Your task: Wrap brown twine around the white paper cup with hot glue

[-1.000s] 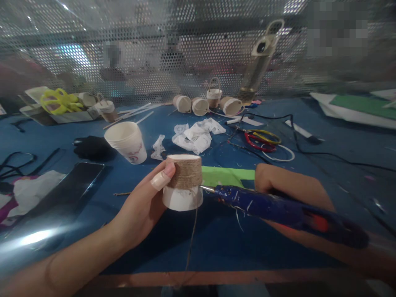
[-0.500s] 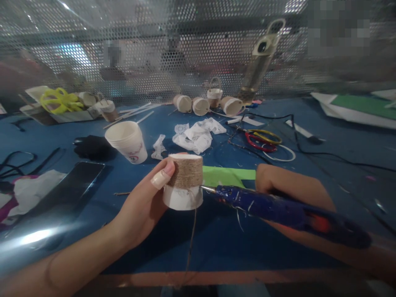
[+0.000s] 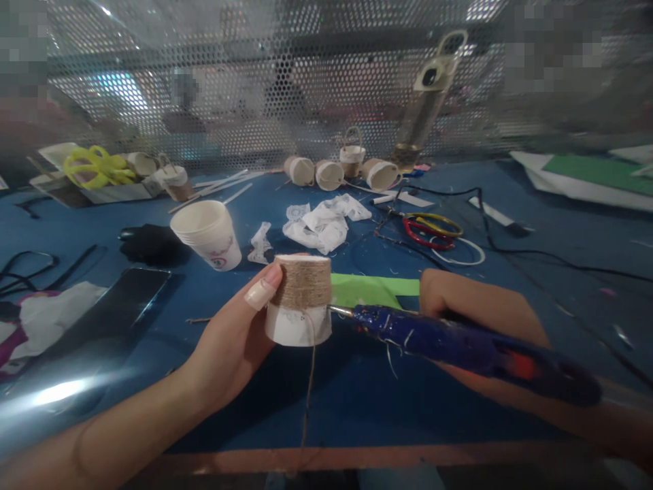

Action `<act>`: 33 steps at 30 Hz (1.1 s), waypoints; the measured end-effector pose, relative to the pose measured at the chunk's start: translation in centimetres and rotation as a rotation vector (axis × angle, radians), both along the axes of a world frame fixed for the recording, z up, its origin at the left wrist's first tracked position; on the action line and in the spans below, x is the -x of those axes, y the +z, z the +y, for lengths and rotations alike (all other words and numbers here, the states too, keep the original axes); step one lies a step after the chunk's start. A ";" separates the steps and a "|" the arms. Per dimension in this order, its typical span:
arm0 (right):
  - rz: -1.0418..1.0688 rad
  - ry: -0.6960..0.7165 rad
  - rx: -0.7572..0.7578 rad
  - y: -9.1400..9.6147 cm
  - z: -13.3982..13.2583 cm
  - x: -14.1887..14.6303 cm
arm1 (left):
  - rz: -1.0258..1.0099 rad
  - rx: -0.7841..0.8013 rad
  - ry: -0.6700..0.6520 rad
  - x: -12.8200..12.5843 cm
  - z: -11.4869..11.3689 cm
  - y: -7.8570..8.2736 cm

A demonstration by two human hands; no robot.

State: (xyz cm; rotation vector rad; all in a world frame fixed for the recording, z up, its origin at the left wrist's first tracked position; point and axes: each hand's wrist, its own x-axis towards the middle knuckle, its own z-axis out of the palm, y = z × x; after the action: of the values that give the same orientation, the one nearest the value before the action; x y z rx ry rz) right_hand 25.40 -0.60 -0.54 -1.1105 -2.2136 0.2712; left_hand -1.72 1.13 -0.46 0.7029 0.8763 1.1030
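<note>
My left hand (image 3: 237, 333) grips a small white paper cup (image 3: 293, 328), tilted over the table, its upper part wrapped in rows of brown twine (image 3: 306, 282). A loose strand of twine (image 3: 309, 388) hangs from the lower edge of the wrapping toward the table's front edge. My right hand (image 3: 474, 313) is closed round a dark blue hot glue gun (image 3: 449, 347) with a red-orange switch. The metal nozzle (image 3: 341, 311) touches or nearly touches the cup's right side, just below the wrapping. A bright green sheet (image 3: 367, 289) lies behind the nozzle.
A stack of white paper cups (image 3: 207, 235) stands left of centre. White lace (image 3: 326, 221) lies beyond my hands; scissors (image 3: 431, 231) and a black cable (image 3: 490, 231) are to the right. Several twine-wrapped cups (image 3: 329, 175) line the back, by a perforated metal screen (image 3: 245, 95).
The loose twine's attachment point has shifted left on the cup, as if the cup has turned a little. The glue gun's nozzle stays at the cup's right side.
</note>
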 end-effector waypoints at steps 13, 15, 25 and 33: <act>-0.171 -0.036 -0.014 -1.5 1.9 -0.8 | -0.073 -0.065 -0.003 0.1 0.0 0.5; -0.214 -0.036 0.047 -1.7 2.4 -0.8 | -0.062 -0.085 -0.008 0.1 0.0 0.5; 0.035 0.085 0.181 1.2 2.3 -0.5 | -0.014 -0.097 -0.073 0.4 -0.1 0.8; 0.732 0.535 1.387 1.4 -1.0 4.9 | 0.034 -0.189 -0.005 0.5 -0.5 0.6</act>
State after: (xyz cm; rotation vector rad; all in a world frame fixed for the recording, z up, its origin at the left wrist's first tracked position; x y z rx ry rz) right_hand 20.46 -1.63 0.90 -0.6929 -1.3992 2.2380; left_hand -2.20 0.67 0.16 0.8823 0.8048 1.1824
